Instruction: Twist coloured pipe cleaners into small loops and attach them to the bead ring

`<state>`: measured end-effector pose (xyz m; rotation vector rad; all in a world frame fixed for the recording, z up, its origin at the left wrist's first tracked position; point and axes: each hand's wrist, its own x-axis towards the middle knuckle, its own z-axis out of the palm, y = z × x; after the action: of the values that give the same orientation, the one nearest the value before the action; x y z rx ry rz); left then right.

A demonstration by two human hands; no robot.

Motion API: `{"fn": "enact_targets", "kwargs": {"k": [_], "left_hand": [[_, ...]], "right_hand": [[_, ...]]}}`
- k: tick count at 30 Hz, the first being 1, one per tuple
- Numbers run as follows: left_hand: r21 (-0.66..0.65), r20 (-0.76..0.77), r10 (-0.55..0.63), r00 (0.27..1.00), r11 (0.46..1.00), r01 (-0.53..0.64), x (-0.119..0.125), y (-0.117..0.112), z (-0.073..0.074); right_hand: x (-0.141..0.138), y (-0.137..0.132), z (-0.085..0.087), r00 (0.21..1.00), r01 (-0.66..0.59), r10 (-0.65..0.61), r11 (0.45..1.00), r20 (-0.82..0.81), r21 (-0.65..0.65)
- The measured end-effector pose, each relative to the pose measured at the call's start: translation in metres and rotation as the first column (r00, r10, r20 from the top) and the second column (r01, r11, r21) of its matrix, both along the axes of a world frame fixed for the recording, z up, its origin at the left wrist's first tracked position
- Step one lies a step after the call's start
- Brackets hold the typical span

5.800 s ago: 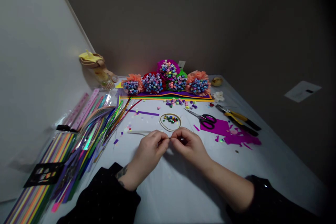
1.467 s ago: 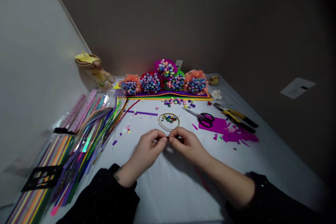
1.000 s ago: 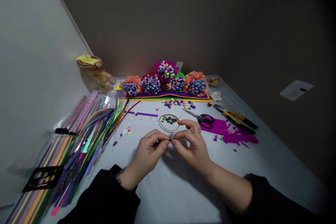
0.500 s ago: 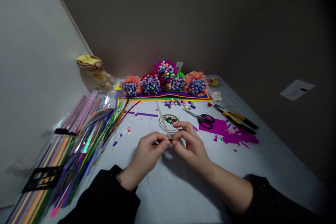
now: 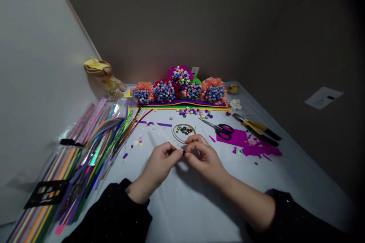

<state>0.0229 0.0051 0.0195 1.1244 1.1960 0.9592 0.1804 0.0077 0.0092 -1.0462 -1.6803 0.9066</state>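
Observation:
Both my hands meet at the middle of the white table. My left hand and my right hand pinch the same thin pale paper strip, fingertips nearly touching. The strip's free end lies flat, pointing up and left from the pinch. Just beyond my fingers sits a small ring holding tiny coloured folded stars.
Bundles of coloured paper strips fan along the left edge. Scissors, pliers and purple paper scraps lie to the right. Paper flower bunches and loose stars line the back, beside a tape holder.
The strip's free end stood upright half a second ago and now lies low to the left. My right fingers, briefly lifted, have curled back onto the pinch.

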Motion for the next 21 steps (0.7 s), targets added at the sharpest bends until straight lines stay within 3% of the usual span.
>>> {"fn": "enact_targets", "kwargs": {"k": [4, 8, 21], "left_hand": [[-0.059, 0.077, 0.071, 0.994, 0.996, -0.067, 0.0018, -0.0003, -0.0034], [-0.089, 0.131, 0.046, 0.99, 0.995, -0.034, 0.0029, -0.0013, -0.0015], [-0.149, 0.191, 0.023, 0.981, 0.989, 0.005, 0.0032, -0.001, 0.002]], "right_hand": [[-0.0005, -0.0063, -0.0007, 0.983, 0.072, -0.114, 0.959, 0.141, 0.273], [0.0007, -0.0073, -0.0038, 0.945, 0.084, -0.214, 0.89, 0.246, 0.449], [0.0033, -0.0047, -0.001, 0.924, 0.054, -0.245, 0.843, 0.294, 0.535]]}}
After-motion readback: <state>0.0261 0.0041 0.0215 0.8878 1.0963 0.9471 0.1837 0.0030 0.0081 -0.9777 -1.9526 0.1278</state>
